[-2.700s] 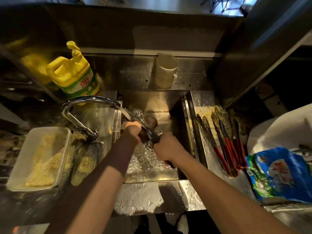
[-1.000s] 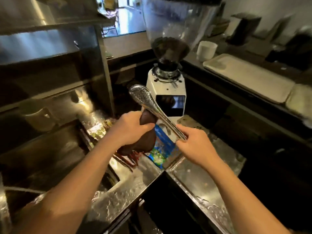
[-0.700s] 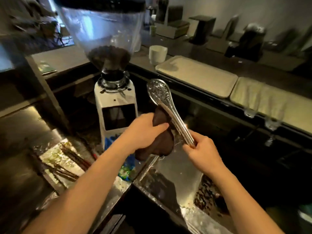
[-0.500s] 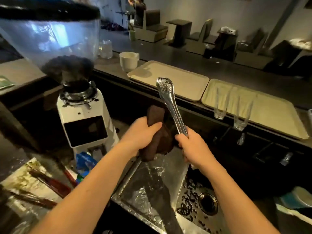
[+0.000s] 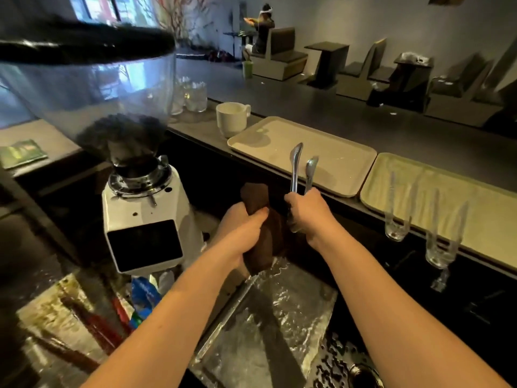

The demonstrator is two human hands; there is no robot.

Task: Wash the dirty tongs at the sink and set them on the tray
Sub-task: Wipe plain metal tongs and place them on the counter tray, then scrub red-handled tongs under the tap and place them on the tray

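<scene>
The right hand [image 5: 309, 211] gripped the tongs [image 5: 300, 170] upright, tips apart, before the tray's [image 5: 351, 163] near edge; the left hand [image 5: 243, 233] clutched a brown cloth [image 5: 261, 247].

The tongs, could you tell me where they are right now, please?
In the head view, the tongs stand upright in the right hand, right of the brown cloth and in front of the near tray.

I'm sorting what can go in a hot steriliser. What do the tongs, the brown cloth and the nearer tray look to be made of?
Tongs: polished metal, likely stainless steel, with bright mirror-like glints. Brown cloth: soft fabric, matte and bunched in folds. Nearer tray: probably plastic, pale beige with a dull, even sheen.
</scene>
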